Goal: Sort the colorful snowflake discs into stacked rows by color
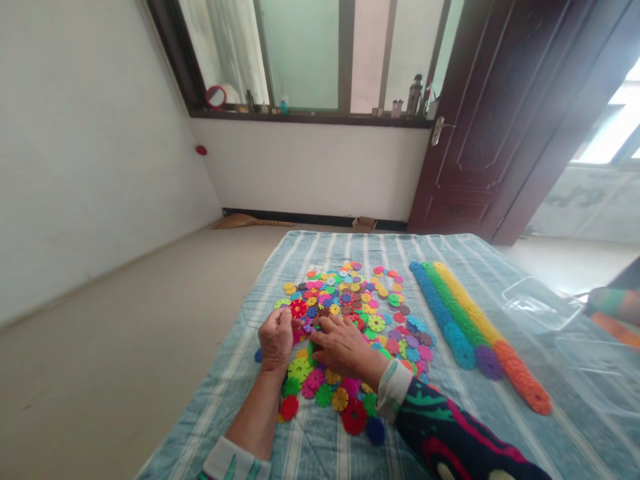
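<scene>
Multicoloured plastic discs (376, 323), beneath right fingers (326, 341)

the left hand (277, 337) is curled in, the partly bare left forearm (257, 410) rising from the lower edge. the right hand (344, 345) is back upward, fingers slightly bent and pointing left, the sleeved right forearm (445, 427) slanting in from the lower right.

White wall (90, 153) at left, plain, meeting pale floor (130, 347). Wide window (303, 53) ahead, dark sill (310, 120) carrying mirror (216, 97), flask (415, 97), small items. Dark skirting (310, 218) below. Reddish-brown panelled door (490, 113), metal handle (438, 131). Bright daylight through opening far right. Striped cloth (215, 393) in foreground.
</scene>
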Demonstrator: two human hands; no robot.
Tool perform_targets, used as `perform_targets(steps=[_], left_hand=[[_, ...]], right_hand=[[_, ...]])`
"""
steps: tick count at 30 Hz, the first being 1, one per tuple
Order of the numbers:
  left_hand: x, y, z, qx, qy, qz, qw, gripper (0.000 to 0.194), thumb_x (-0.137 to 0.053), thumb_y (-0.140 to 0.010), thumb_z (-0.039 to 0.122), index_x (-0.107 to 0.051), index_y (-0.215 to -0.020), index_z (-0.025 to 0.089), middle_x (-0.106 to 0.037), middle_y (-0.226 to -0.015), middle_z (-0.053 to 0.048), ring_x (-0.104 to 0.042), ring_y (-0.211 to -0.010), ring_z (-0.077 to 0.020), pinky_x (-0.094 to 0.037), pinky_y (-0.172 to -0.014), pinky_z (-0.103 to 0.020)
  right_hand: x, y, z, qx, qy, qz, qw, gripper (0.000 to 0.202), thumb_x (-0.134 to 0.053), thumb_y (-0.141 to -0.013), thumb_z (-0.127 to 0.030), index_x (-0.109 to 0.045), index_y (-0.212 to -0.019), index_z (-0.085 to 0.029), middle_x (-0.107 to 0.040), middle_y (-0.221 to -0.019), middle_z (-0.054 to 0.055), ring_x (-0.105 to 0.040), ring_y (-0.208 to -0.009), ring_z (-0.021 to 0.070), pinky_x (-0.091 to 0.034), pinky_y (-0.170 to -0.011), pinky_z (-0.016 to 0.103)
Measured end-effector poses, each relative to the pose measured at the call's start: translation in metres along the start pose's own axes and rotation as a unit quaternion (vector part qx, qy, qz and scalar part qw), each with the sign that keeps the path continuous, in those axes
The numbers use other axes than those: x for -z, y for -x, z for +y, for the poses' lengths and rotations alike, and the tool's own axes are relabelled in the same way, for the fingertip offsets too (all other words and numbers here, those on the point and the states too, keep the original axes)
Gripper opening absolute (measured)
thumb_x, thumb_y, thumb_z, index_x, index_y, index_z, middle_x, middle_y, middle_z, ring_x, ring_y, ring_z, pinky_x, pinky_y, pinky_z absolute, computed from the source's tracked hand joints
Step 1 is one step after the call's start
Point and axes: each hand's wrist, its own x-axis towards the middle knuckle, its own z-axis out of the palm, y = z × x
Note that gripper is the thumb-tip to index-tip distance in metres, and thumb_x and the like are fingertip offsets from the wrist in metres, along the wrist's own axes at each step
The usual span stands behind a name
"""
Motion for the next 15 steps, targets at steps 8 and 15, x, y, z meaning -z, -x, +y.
perform_targets(steps=[8,15], left_hand=[[-0.002,0.001,-0.001,0.006,0.000,0.001,1.000,0.026,-0.053,-0.071,0.042,-0.062,-0.076,0.018,-0.060,-0.046,0.001,-0.058,-0.045,-0.0178,-0.045,-0.046,-0.026],[0.000,-0.001,-0.006,0.003,-0.018,-0.001,1.000,0.029,-0.053,-0.072,0.045,-0.062,-0.078,0.018,-0.062,-0.049,0.000,-0.060,-0.047,-0.0188,-0.048,-0.049,-0.027]], right_hand=[[0.014,0.005,0.048,-0.138,0.014,-0.016,0.990,0.027,-0.052,-0.093,-0.040,-0.070,-0.091,-0.020,-0.062,-0.108,0.010,-0.055,-0.103,0.0250,-0.040,-0.088,0.037],[0.014,-0.009,0.046,-0.120,0.005,-0.010,0.993,0.024,-0.052,-0.091,-0.031,-0.066,-0.105,-0.018,-0.063,-0.113,0.011,-0.055,-0.106,0.0251,-0.040,-0.089,0.037]])
